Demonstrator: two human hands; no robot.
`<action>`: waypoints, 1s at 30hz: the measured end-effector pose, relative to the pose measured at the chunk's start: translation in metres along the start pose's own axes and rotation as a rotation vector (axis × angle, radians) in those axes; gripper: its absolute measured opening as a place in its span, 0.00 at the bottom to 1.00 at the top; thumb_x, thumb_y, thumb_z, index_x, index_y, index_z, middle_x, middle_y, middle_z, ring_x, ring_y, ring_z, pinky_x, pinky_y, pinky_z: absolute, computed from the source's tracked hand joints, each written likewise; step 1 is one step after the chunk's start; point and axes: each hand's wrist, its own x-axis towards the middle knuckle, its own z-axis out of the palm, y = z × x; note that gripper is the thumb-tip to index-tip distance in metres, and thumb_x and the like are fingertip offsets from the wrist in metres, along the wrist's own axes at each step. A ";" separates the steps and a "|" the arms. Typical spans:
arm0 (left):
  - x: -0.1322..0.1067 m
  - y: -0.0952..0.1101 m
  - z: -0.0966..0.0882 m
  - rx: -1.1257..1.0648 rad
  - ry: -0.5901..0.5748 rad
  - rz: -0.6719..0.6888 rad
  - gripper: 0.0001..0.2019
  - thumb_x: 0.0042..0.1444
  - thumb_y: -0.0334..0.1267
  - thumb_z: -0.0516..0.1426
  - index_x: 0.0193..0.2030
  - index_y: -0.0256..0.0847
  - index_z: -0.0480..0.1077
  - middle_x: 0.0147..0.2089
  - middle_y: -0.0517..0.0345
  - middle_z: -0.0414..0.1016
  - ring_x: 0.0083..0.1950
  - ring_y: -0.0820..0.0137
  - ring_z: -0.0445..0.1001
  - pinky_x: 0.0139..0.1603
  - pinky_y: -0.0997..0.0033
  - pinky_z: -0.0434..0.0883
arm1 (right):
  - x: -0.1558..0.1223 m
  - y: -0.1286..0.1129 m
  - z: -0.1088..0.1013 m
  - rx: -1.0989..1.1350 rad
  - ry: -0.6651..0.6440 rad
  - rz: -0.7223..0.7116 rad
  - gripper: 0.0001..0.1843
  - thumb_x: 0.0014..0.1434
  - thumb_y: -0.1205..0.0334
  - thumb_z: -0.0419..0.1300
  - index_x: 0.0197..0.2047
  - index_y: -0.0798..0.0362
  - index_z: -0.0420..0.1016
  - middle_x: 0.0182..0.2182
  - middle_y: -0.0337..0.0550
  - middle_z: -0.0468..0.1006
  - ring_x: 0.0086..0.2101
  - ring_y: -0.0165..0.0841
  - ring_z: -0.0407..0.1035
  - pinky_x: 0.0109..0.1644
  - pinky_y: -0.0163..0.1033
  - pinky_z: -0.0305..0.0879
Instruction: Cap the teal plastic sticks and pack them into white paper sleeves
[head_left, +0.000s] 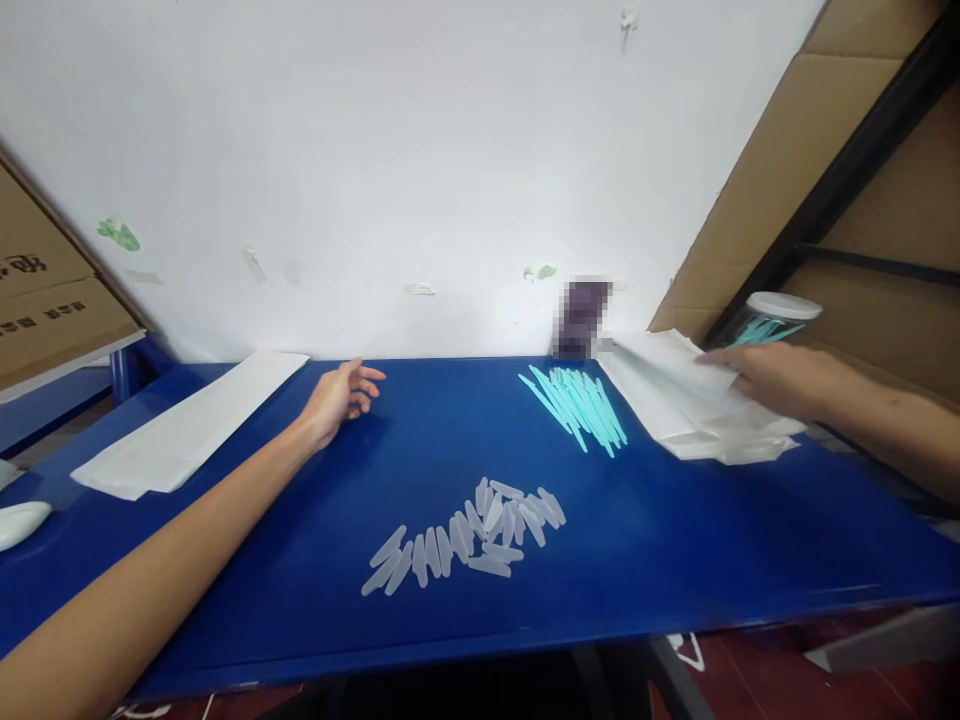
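Observation:
My left hand [337, 400] hovers over the left part of the blue table, its fingers loosely bent and apart with nothing in them. A flat white bag or sleeve [195, 425] lies beside it on the left. At the right, my right hand [772, 378] pinches the top of a pile of thin white plastic bags [675, 400], somewhat blurred by motion. A bunch of turquoise sticks [585, 405] lies left of that pile. Nearer the front, several small translucent tapered plastic pieces [457, 540] are spread in a loose row.
The blue table [315, 590] stands against a white wall [420, 180]. Behind my right hand is a lidded clear jar [776, 315] with turquoise sticks inside. A pixelated dark object [581, 315] leans at the back. Cardboard [52, 290] stands at the left; a white object [22, 522] sits at the left edge.

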 end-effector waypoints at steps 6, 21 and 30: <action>0.009 -0.007 -0.028 0.051 0.061 0.046 0.15 0.55 0.45 0.56 0.35 0.33 0.76 0.25 0.57 0.70 0.19 0.75 0.63 0.16 0.78 0.54 | -0.012 0.032 0.026 -0.102 -0.342 -0.194 0.29 0.46 0.72 0.72 0.51 0.44 0.84 0.56 0.65 0.76 0.53 0.54 0.72 0.46 0.52 0.60; 0.000 -0.028 -0.087 0.573 -0.030 0.288 0.21 0.60 0.55 0.53 0.38 0.38 0.77 0.26 0.59 0.70 0.24 0.71 0.66 0.26 0.72 0.63 | -0.038 -0.080 0.073 -0.033 -0.279 -0.442 0.16 0.62 0.46 0.52 0.34 0.50 0.68 0.37 0.47 0.76 0.35 0.40 0.68 0.37 0.42 0.58; -0.008 -0.029 -0.087 0.824 -0.069 0.348 0.24 0.63 0.58 0.50 0.40 0.41 0.78 0.27 0.59 0.73 0.27 0.68 0.71 0.33 0.69 0.66 | -0.026 -0.078 0.091 -0.081 -0.324 -0.344 0.28 0.63 0.34 0.45 0.36 0.50 0.69 0.39 0.51 0.79 0.38 0.44 0.71 0.39 0.46 0.63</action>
